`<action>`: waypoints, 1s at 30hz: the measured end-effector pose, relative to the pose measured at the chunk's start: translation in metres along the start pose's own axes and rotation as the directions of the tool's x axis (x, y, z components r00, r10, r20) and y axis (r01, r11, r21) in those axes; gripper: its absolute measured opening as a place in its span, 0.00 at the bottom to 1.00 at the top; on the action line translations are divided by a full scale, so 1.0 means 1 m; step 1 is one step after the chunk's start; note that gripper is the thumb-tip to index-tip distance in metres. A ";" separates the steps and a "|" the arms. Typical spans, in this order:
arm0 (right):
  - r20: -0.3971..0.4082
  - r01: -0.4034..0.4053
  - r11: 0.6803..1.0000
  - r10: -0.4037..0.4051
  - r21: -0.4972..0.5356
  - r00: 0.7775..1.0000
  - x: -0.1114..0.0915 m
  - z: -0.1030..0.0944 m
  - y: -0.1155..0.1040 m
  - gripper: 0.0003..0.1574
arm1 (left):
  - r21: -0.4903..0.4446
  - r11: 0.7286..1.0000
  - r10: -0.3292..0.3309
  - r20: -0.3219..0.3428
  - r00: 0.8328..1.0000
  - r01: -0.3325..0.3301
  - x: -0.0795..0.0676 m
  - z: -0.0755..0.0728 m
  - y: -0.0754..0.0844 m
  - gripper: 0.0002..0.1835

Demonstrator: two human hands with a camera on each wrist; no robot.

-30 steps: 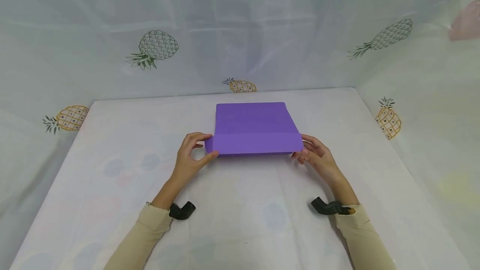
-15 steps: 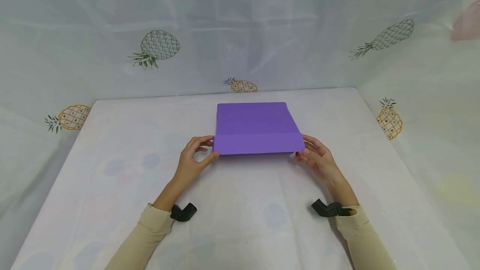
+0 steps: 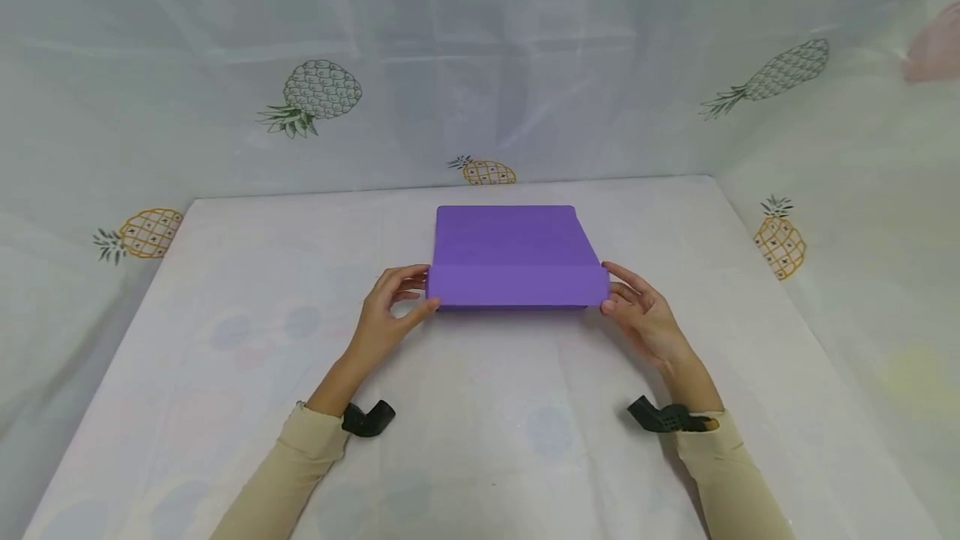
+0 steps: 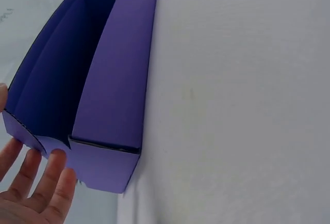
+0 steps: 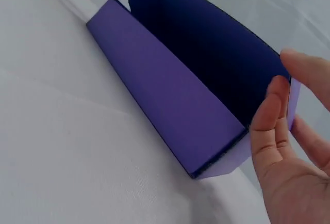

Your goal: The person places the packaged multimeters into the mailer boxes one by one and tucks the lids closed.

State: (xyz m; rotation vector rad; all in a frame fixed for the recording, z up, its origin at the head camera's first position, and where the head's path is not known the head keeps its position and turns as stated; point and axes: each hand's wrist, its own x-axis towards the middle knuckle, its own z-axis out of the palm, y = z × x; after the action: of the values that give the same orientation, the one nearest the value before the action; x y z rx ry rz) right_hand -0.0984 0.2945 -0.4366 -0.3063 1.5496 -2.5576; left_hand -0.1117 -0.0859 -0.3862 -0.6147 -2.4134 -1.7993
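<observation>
A purple cardboard box (image 3: 510,236) lies on the table, its lid raised a little at the near side. The lid's front flap (image 3: 519,286) hangs down towards the person. At the left corner of that flap, my left hand (image 3: 382,315) holds the edge, thumb in front and fingers along the side. My right hand (image 3: 648,323) grips the opposite corner; in the right wrist view its thumb and fingers sit around the side flap (image 5: 293,97). Both wrist views show a dark gap between the lid and the box's front wall (image 4: 116,69). The box's deeper inside is in shadow.
A white cloth with faint coloured spots covers the table (image 3: 487,423). Hanging sheets printed with pineapples (image 3: 322,90) enclose the back and sides. Black wrist-worn devices (image 3: 367,419) jut inward near both sleeves.
The left side flap, which stuck out a second ago, is now folded in beside the box. The right hand's fingers have shifted up around their corner, and the front flap looks straighter.
</observation>
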 end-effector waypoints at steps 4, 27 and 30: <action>0.018 -0.002 0.997 0.004 -0.081 1.000 0.000 -0.001 -0.001 0.34 | -0.006 1.000 -0.013 0.012 1.000 0.013 0.000 0.001 -0.001 0.26; 0.138 0.276 0.935 -0.250 -0.222 0.958 -0.001 -0.010 0.009 0.29 | 0.019 0.999 0.049 0.097 0.994 -0.051 -0.005 0.000 -0.050 0.30; 0.136 0.271 0.936 -0.245 -0.227 0.960 -0.001 -0.010 0.008 0.28 | 0.026 0.999 0.034 0.106 0.994 -0.037 -0.006 0.000 -0.050 0.29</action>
State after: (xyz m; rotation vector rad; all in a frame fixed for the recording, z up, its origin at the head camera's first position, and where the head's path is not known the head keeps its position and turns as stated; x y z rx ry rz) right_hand -0.0994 0.2999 -0.4486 -0.7062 1.8970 -2.4810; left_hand -0.1244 -0.0990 -0.4335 -0.7635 -2.4720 -1.7591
